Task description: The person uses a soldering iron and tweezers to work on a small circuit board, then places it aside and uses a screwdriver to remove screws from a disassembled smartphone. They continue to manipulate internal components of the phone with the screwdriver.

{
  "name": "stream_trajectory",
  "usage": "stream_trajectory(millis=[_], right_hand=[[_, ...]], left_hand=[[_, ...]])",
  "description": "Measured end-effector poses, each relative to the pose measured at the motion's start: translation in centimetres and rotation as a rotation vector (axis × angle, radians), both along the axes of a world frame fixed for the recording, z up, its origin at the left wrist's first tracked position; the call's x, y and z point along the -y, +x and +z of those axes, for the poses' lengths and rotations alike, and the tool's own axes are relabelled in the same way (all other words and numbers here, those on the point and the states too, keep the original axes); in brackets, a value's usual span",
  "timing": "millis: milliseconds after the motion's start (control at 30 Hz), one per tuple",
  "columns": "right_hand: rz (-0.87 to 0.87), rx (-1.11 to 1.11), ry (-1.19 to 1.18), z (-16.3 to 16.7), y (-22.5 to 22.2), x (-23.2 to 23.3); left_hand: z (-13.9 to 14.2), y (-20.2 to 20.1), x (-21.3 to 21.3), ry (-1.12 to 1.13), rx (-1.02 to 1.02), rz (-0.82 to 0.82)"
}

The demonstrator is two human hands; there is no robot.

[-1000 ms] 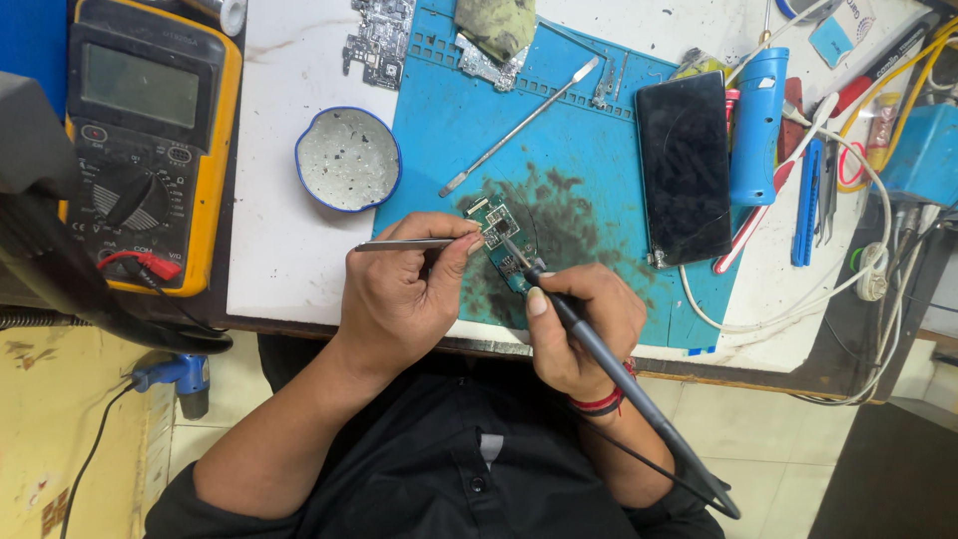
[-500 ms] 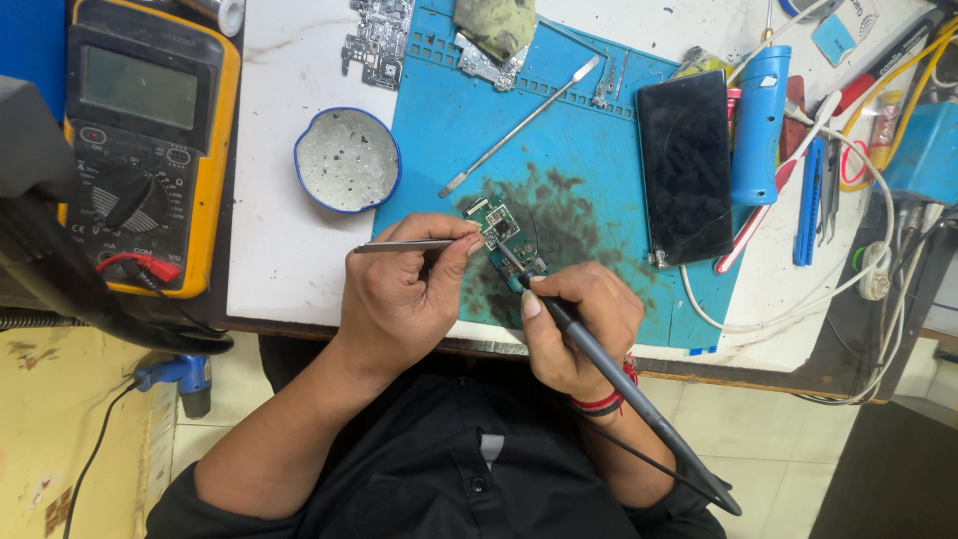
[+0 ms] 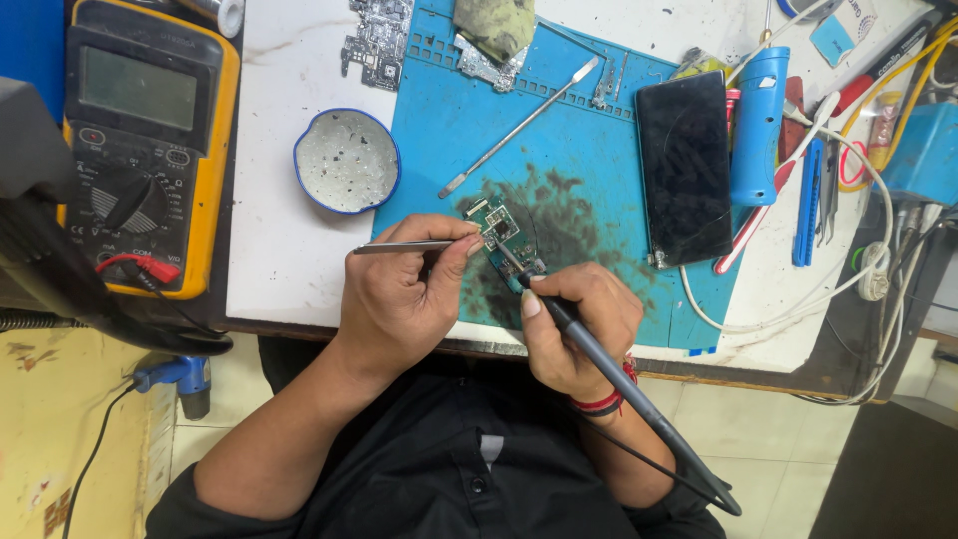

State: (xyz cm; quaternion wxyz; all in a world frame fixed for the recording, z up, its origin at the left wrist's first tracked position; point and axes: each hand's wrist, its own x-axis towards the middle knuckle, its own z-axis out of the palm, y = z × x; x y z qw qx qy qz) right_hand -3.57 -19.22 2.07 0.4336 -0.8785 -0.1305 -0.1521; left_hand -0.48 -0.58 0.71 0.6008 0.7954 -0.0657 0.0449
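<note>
Circuit board [image 3: 504,238], small green one, sits on blue mat [image 3: 589,150] near bench front edge, smartphone [image 3: 685,165] at 3 o'clock. Left hand [image 3: 399,299] fingers pinch tweezers [image 3: 404,246]; right hand [image 3: 579,329] grips soldering iron [image 3: 599,364], tip on board. Looks mid-soldering; next move needs steady tip, brief contact.

the right hand [image 3: 579,324] has drawn back a little toward the person's body, taking the soldering iron [image 3: 599,364] with it, so its tip now sits nearer the lower end of the small circuit board [image 3: 507,240] than it did 1 second ago. the left hand [image 3: 404,294] has edged slightly toward the board, bringing the tweezers [image 3: 404,246] closer to its upper corner.
</note>
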Motion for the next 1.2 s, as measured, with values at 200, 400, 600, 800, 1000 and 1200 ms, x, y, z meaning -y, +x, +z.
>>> stream_trajectory(millis=[200, 400, 600, 800, 1000, 1200], right_hand=[[-0.008, -0.008, 0.000, 0.0, 0.0, 0.0], [-0.015, -0.011, -0.001, -0.1, -0.2, 0.1], [-0.108, 0.010, 0.023, -0.7, -0.5, 0.2], [-0.170, 0.068, 0.034, -1.6, -0.6, 0.3], [-0.402, 0.153, -0.381, -0.7, 0.4, 3.3], [-0.512, 0.069, -0.624, -0.8, 0.6, 5.9]], left_hand=[[-0.1, 0.1, 0.0, 0.003, 0.042, -0.003], [0.0, 0.1, 0.0, -0.005, 0.023, -0.005], [0.0, 0.2, -0.1, 0.005, 0.018, -0.001], [-0.2, 0.3, 0.0, 0.006, -0.007, -0.002], [-0.3, 0.4, -0.1, 0.012, 0.111, -0.007], [-0.5, 0.2, 0.0, -0.020, 0.050, -0.014]])
